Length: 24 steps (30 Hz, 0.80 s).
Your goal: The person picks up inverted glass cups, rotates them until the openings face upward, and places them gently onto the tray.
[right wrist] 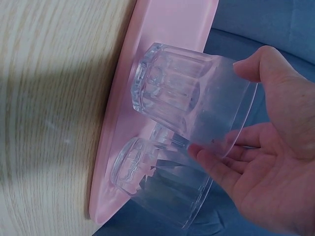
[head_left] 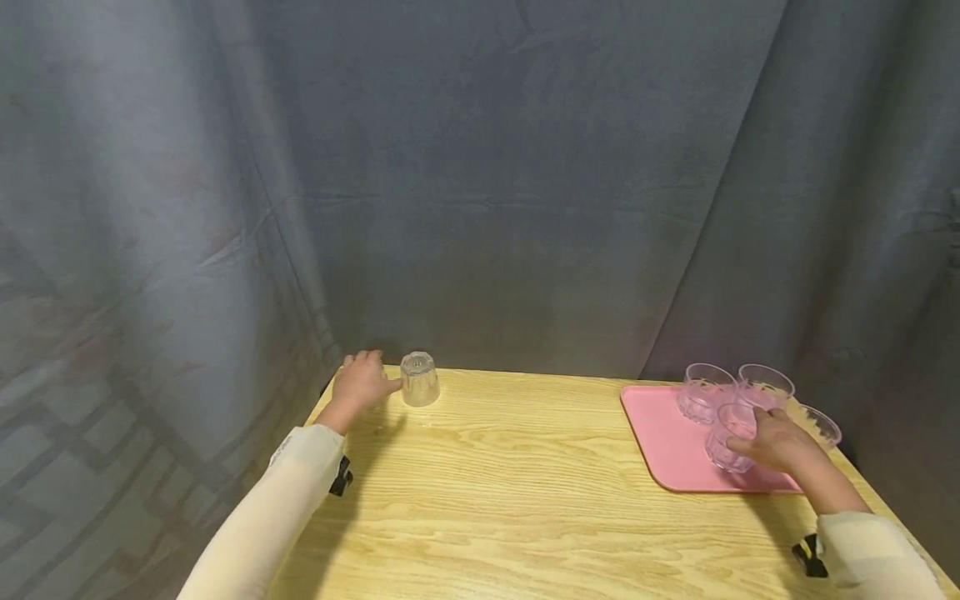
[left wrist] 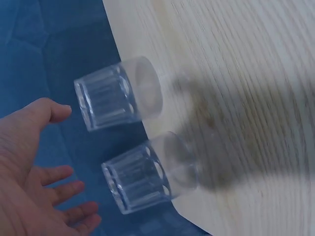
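My left hand [head_left: 362, 383] reaches to the table's far left corner, beside an upside-down clear glass [head_left: 420, 382]. In the left wrist view two inverted glasses stand side by side, a nearer glass [left wrist: 150, 172] and another glass [left wrist: 118, 93]. The left thumb and fingers are spread apart near their bases, holding nothing. On the right, my right hand [head_left: 783, 442] grips an upright clear glass [right wrist: 192, 93] near its rim, thumb on one side and fingers on the other. That glass is over the pink tray [head_left: 660, 442]; whether its base touches cannot be told.
Several more upright glasses are on or at the tray, among them a back-left glass [head_left: 705, 392], a back-right glass [head_left: 765, 385] and one partly behind the right hand, a glass [head_left: 823, 423]. Grey curtains [head_left: 487, 208] hang behind and beside the wooden table [head_left: 510, 467].
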Tool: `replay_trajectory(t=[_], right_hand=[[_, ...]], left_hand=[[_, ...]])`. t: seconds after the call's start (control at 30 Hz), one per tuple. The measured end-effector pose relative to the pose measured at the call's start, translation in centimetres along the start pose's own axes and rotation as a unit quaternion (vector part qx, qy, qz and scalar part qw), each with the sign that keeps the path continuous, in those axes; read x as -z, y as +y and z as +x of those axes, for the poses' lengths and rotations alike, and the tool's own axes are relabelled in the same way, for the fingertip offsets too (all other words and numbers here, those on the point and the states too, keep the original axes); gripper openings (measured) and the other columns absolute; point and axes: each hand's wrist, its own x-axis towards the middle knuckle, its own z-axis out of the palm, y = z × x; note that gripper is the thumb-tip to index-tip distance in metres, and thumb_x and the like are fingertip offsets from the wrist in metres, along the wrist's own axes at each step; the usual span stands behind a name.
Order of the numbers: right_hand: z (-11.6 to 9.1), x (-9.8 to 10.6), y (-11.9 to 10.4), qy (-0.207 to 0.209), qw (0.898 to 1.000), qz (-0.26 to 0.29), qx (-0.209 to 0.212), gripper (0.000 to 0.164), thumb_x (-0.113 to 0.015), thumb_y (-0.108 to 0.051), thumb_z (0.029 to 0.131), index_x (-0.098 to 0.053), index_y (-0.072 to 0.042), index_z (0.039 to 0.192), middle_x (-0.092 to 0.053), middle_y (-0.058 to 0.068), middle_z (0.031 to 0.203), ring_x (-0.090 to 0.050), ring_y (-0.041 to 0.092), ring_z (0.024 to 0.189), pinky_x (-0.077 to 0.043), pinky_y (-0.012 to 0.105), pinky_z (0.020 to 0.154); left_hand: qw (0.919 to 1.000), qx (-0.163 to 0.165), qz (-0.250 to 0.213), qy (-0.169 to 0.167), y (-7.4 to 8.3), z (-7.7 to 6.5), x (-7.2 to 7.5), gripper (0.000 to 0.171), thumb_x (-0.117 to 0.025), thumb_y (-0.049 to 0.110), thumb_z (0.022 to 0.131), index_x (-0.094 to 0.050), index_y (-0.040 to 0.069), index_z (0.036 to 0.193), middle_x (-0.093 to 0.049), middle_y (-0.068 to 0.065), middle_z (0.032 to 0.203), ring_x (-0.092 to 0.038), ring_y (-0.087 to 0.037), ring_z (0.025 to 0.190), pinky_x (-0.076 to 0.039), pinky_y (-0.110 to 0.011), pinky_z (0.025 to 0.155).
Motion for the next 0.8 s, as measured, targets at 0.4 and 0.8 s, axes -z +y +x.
replay_trajectory(t=[0.4,0.8], right_hand=[[-0.3,0.0,-0.1,0.003,1.000,-0.005,-0.004,0.104,-0.066,-0.051,0.090,-0.024,0.033,0.135,-0.020,0.058,0.134,-0.028,0.072,0.123,-0.032,0.077,0.098],[-0.3,-0.1,-0.2,0.008,1.000,0.002,-0.006,0.103,-0.067,-0.050,0.089,-0.025,0.032,0.136,-0.021,0.058,0.134,-0.029,0.072,0.122,-0.033,0.078,0.097]], left_hand=[[0.9994,0.033,-0.007,-0.003,-1.8,1.3,-0.7,0.077,-0.071,0.037,0.088,-0.044,-0.009,0.142,-0.046,-0.032,0.141,-0.038,-0.052,0.131,-0.035,-0.067,0.106],[0.9964,0.078,-0.028,-0.015,-3.5,2.3,-1.5,0.079,-0.068,0.039,0.091,-0.039,-0.014,0.141,-0.043,-0.035,0.140,-0.039,-0.053,0.130,-0.038,-0.066,0.104]])
